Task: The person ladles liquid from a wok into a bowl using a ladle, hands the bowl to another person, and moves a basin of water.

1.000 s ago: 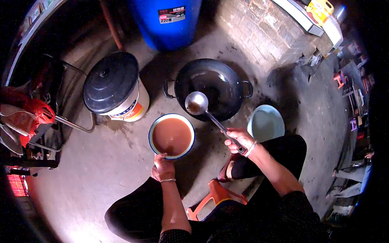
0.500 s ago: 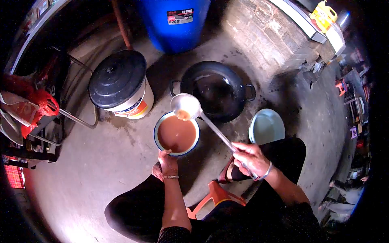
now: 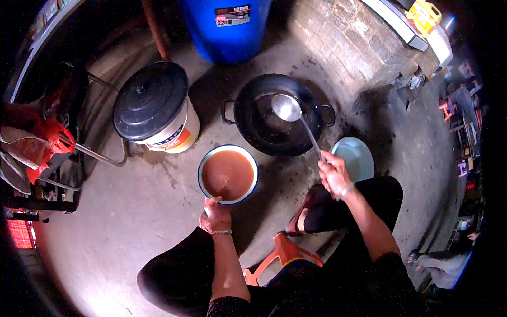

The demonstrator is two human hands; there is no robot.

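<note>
My left hand (image 3: pixel 215 215) is closed on the near rim of a white, blue-rimmed bowl (image 3: pixel 228 174) full of reddish-brown liquid. My right hand (image 3: pixel 334 173) grips the handle of a metal ladle (image 3: pixel 287 108), whose shiny round head is over the black wok (image 3: pixel 264 138). Whether the ladle head touches the wok cannot be made out. The wok has two side handles and a dark, wet-looking inside. Just beyond my right hand is a pale green basin (image 3: pixel 355 157), partly hidden by my hand and knee.
A white bucket with a black lid (image 3: pixel 150 100) stands left of the wok. Behind are a blue barrel (image 3: pixel 227 31) and a brick structure (image 3: pixel 343 45). An orange stool (image 3: pixel 282 253) is under me. A metal-framed chair with red bags (image 3: pixel 60 140) is at left; part of a person (image 3: pixel 441 264) shows at right.
The ladle has gone from the wok's near left edge to above the bowl's far edge, then back over the wok. My left hand has stayed on the bowl.
</note>
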